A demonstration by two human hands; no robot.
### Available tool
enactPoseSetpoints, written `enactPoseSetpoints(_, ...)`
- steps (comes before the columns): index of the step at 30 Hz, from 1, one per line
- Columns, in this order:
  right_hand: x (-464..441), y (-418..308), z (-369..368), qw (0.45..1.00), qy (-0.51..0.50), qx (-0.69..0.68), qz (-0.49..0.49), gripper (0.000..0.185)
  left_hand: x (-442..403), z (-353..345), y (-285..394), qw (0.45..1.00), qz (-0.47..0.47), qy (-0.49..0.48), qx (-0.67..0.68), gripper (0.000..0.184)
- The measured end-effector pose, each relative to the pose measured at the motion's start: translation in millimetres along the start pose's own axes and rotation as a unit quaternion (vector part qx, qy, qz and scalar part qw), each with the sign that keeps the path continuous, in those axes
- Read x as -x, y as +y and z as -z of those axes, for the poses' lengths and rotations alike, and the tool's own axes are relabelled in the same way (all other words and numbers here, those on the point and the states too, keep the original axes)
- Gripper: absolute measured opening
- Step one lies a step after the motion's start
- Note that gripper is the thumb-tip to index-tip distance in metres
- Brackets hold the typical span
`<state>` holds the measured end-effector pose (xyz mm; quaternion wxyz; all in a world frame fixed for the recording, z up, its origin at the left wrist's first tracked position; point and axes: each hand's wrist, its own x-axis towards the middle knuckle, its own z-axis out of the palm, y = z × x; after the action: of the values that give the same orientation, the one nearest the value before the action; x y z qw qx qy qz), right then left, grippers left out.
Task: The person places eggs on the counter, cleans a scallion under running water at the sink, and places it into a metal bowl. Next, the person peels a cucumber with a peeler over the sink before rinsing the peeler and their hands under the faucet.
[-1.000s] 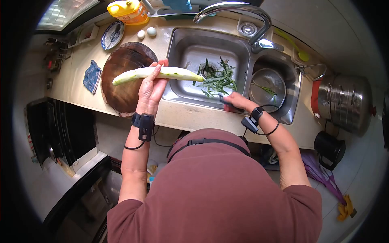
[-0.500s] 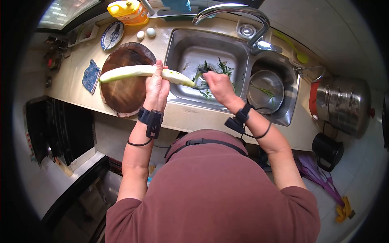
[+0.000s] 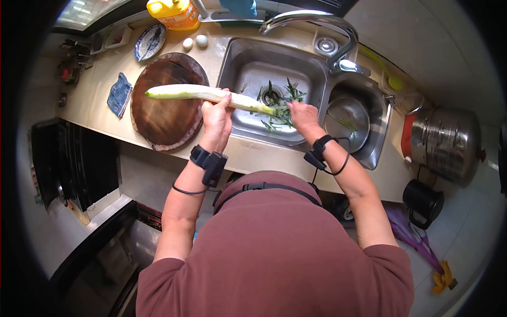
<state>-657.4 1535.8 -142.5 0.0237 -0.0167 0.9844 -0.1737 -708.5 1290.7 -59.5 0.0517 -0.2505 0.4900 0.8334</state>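
A long pale peeled vegetable [image 3: 185, 92] lies across my left hand [image 3: 217, 117], whose fingers are wrapped round its middle. One end is over the round wooden board [image 3: 163, 124], the greener end over the large sink basin [image 3: 253, 61]. My right hand [image 3: 305, 117] is closed beside that greener end; what it grips is too small and blurred to make out. Below the hands, dark green peelings [image 3: 294, 94] lie in the basin around the drain.
A metal strainer [image 3: 354, 108] sits in the smaller basin under the faucet [image 3: 353, 37]. Two eggs [image 3: 201, 40], a patterned plate [image 3: 150, 42], a yellow bottle [image 3: 177, 15] and a blue cloth [image 3: 120, 95] are on the counter. A steel pot [image 3: 449, 140] stands at the right.
The vegetable was turned in my left hand, which has moved right. My right hand went from the basin's front edge to the vegetable's greener end, then slightly right.
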Motion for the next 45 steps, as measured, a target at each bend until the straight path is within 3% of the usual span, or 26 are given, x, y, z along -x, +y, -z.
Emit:
enactPoseSetpoints(3, 4, 26, 4, 0.997, -0.035, 0.031, -0.059, 0.038, 8, -6, 20, 0.996, -0.083, 0.015, -0.02, 0.036)
enactPoseSetpoints(7, -5, 5, 21, 0.993, 0.054, -0.051, -0.092, 0.039, -5, 4, 19, 0.995, -0.09, -0.038, -0.013, 0.027)
enactPoseSetpoints(9, -13, -18, 36, 0.99, 0.08, -0.102, -0.059, 0.038, -14, 12, 6, 0.991, -0.081, -0.103, 0.02, 0.024)
enactPoseSetpoints(13, -20, -68, 57, 0.985, 0.097, -0.131, 0.062, 0.033, 2, -13, 7, 0.998, -0.01, -0.023, 0.066, 0.025)
enactPoseSetpoints(17, -19, -102, 61, 0.978, 0.111, -0.07, 0.163, 0.027, -2, -14, 3, 0.993, -0.012, -0.035, 0.116, 0.016)
enactPoseSetpoints(21, -19, -96, 62, 0.976, 0.13, -0.07, 0.161, 0.027, -5, -3, 13, 0.99, 0.032, -0.022, 0.137, 0.015)
enactPoseSetpoints(26, -2, -27, 21, 0.998, 0.04, 0.011, 0.05, 0.032, -28, 24, -1, 0.987, -0.09, -0.027, 0.129, 0.018)
enactPoseSetpoints(27, 3, -13, 15, 0.999, 0.011, 0.042, 0.025, 0.034, -28, 20, 4, 0.989, -0.072, -0.01, 0.126, 0.018)
enactPoseSetpoints(31, 5, -10, 28, 0.998, 0.054, 0.003, -0.011, 0.036, -26, 9, 14, 0.992, -0.04, 0.024, 0.117, 0.02)
enactPoseSetpoints(36, -7, -45, 55, 0.986, 0.149, 0.0, 0.068, 0.027, -35, 9, 3, 0.99, -0.053, 0.042, 0.127, 0.028)
enactPoseSetpoints(43, -20, -51, 62, 0.981, 0.191, -0.015, 0.017, 0.027, -41, 16, 11, 0.985, -0.051, 0.1, 0.132, 0.018)
enactPoseSetpoints(45, -21, -72, 73, 0.975, 0.198, -0.024, 0.097, 0.026, -40, 15, 5, 0.986, -0.043, 0.107, 0.121, 0.018)
